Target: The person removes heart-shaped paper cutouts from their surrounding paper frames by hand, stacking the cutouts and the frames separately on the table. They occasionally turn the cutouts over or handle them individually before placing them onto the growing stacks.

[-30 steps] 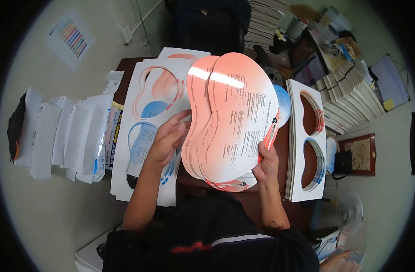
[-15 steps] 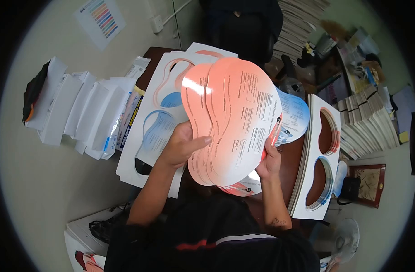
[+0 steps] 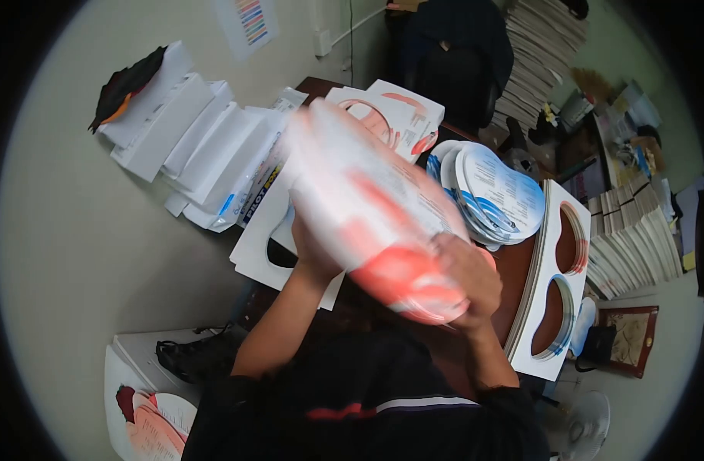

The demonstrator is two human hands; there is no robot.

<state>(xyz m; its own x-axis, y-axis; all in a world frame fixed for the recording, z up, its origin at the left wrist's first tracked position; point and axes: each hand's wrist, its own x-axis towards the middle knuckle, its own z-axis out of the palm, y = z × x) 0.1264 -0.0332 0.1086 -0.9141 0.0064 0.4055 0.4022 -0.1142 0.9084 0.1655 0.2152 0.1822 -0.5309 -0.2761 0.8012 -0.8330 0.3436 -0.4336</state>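
Note:
A stack of pink-and-white, peanut-shaped printed cards is tilted in front of me and smeared by motion. My left hand is closed on its left edge, with most fingers hidden behind the cards. At the lower right edge, my right hand grips the same stack, its fingers blurred. Just beyond the right hand lies a pile of blue-and-white cards of similar shape on the dark table.
White sheets with cut-out holes lie at the table's left. More cut-out sheets are stacked at the right edge. White paper packs stand along the left wall. Bundled paper stacks and a black chair are farther off.
The pink stack has turned from its text face to show a white-and-red side, shifting slightly left. Both hands have moved with it. The head view has shifted, uncovering more of the blue pile.

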